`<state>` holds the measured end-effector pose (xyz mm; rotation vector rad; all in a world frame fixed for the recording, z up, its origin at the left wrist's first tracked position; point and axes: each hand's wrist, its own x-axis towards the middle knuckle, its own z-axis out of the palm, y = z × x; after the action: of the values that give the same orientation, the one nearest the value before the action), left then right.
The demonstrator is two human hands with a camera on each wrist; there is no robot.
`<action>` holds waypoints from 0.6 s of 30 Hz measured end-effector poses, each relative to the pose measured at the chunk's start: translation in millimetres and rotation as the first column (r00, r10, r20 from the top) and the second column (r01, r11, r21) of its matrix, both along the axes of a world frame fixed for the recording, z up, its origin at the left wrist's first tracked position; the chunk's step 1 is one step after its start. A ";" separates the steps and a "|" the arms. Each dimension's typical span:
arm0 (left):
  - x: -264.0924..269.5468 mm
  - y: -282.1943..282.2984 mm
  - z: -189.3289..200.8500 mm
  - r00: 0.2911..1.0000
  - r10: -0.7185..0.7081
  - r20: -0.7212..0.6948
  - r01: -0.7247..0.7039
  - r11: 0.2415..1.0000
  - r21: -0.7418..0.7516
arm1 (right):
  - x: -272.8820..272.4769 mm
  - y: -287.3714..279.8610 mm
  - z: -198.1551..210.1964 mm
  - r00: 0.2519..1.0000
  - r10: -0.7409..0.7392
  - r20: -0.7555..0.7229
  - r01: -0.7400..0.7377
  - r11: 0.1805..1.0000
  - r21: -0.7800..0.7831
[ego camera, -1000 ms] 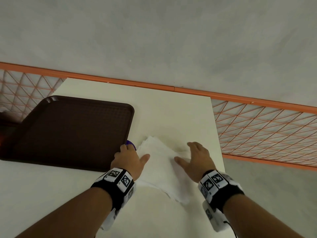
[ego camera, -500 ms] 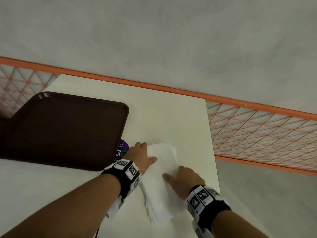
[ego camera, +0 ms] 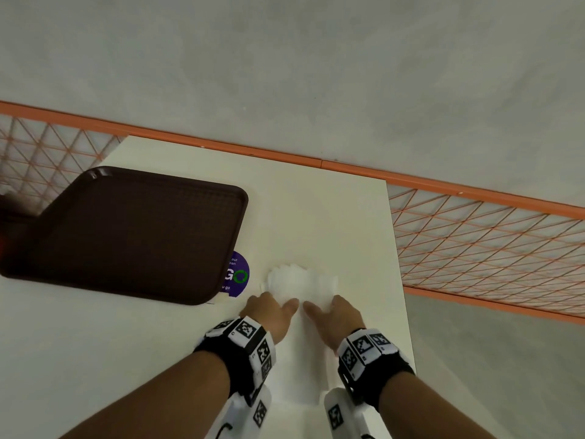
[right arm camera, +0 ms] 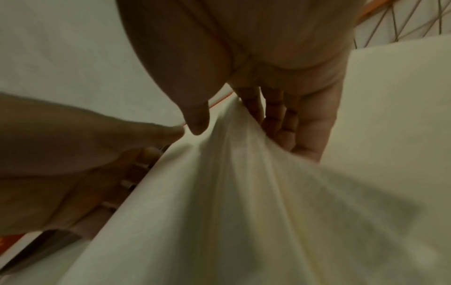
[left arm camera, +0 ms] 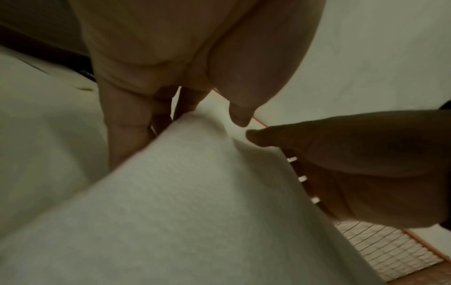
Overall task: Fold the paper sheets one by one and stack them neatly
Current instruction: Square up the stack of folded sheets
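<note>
Both hands have drawn together: left hand [ego camera: 273, 313] and right hand [ego camera: 336, 317] pinch the paper sheet [ego camera: 302, 284], lifted. Fold unfinished; tray [ego camera: 133, 229] at ten o'clock holds no stack.

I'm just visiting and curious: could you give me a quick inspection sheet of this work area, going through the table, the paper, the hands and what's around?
Surface: pale table, bare at its far right part.
Job's things: one white paper sheet, lifted and bunched between both hands; no folded stack in view.
Clutter: dark brown tray on the left, nothing seen on it; purple round sticker partly under the tray's corner.
Grippers: left hand and right hand each grip the sheet, fingers behind it, thumbs in front.
Cables: a thin dark lead near the wrist bands, bottom edge.
Surroundings: orange mesh railing, grey floor beyond.
</note>
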<state>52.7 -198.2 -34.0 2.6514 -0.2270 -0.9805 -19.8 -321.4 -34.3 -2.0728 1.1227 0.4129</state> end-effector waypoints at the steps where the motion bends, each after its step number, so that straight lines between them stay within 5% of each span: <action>1: -2.4 -2.5 1.3 1.000 -0.014 -0.019 0.013 1.000 -0.024 | -1.3 3.2 0.1 0.999 0.028 0.019 -0.028 1.000 0.011; 5: 0.8 1.4 8.1 0.996 0.090 -0.024 -0.092 0.993 -0.068 | -8.9 -1.6 3.8 0.997 -0.033 0.064 0.032 0.999 0.014; 8: -2.3 9.3 10.4 0.994 0.103 0.019 -0.104 0.994 0.038 | -17.1 -3.6 6.8 0.995 -0.096 -0.016 0.096 0.995 -0.003; 18: -30.6 22.6 6.3 0.994 -0.109 -0.004 0.108 0.977 0.181 | -40.8 33.7 9.3 0.940 0.187 -0.287 -0.222 0.970 -0.095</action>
<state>22.1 -175.6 -27.7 2.8329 -0.3007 -1.0754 -60.6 -287.6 -25.0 -2.3051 1.1175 0.7718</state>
